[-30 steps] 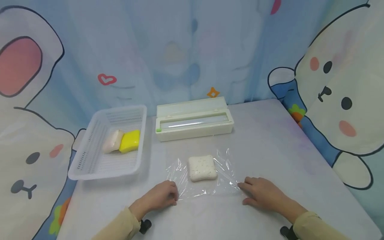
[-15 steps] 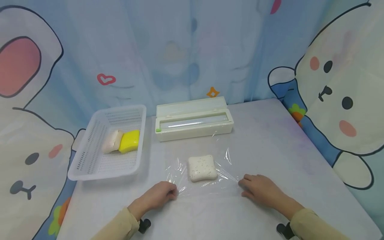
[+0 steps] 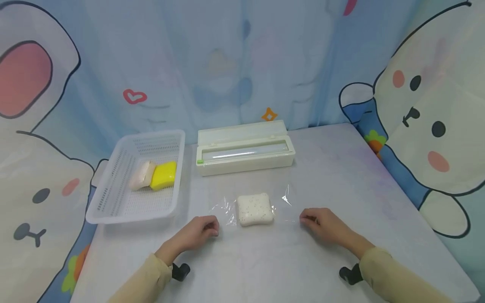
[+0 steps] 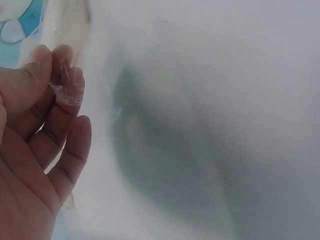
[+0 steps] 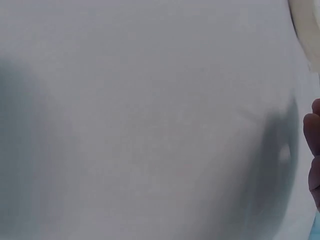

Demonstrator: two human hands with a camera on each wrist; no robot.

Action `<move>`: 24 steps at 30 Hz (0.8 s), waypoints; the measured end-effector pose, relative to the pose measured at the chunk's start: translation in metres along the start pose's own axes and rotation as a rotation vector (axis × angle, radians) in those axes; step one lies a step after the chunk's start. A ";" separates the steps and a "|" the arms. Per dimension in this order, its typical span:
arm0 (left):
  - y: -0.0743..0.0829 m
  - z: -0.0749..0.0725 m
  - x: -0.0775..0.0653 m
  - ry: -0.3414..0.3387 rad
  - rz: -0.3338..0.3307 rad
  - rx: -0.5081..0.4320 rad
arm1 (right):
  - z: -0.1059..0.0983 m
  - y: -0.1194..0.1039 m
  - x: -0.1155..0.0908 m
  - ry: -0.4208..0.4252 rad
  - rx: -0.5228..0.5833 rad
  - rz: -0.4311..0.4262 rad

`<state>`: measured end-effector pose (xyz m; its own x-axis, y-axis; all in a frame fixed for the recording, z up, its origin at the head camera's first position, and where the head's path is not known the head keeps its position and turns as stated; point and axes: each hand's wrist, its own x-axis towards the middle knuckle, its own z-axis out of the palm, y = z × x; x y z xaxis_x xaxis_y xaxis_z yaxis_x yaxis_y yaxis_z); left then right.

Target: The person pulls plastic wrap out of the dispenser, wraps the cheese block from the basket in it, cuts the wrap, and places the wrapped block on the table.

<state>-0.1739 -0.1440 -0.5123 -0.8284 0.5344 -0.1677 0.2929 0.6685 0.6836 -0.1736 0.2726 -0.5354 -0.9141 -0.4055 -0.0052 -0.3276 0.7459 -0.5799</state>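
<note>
A white, speckled bar of soap [image 3: 255,210] lies on a sheet of plastic wrap [image 3: 228,209] in the middle of the table. My left hand [image 3: 195,232] is at the sheet's near left corner; the left wrist view shows its thumb and forefinger pinching a crumpled bit of clear film [image 4: 67,95]. Opposite it, my right hand [image 3: 326,226] pinches at the near right corner with curled fingers. Only a few right fingertips [image 5: 313,132] enter the right wrist view, at its edge. The stretch of film between the hands is nearly invisible.
Behind the soap stands a cream plastic wrap dispenser [image 3: 246,165] with its lid raised and a roll inside. At left, a white basket [image 3: 130,219] holds a pale pink bar [image 3: 142,175] and a yellow bar [image 3: 163,176]. A printed curtain [image 3: 227,54] hangs behind the table [image 3: 363,202].
Both hands have moved slightly forward, away from the body, with the near edge of the wrap, and their fingers have curled in more. The soap and dispenser stay in place.
</note>
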 end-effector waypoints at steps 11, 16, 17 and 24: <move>-0.006 -0.007 0.017 0.123 -0.066 -0.145 | 0.003 0.000 0.023 0.021 0.162 0.144; -0.010 0.000 0.025 0.178 -0.158 -0.181 | 0.009 0.000 0.032 0.036 0.162 0.223; -0.010 0.001 0.027 0.192 -0.177 -0.184 | 0.010 -0.001 0.033 0.038 0.153 0.235; -0.007 0.013 0.037 0.255 -0.265 -0.044 | 0.014 -0.008 0.039 0.032 -0.005 0.274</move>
<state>-0.2000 -0.1221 -0.5326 -0.9666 0.1960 -0.1649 0.0357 0.7405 0.6711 -0.2034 0.2435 -0.5428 -0.9758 -0.1716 -0.1354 -0.0686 0.8283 -0.5560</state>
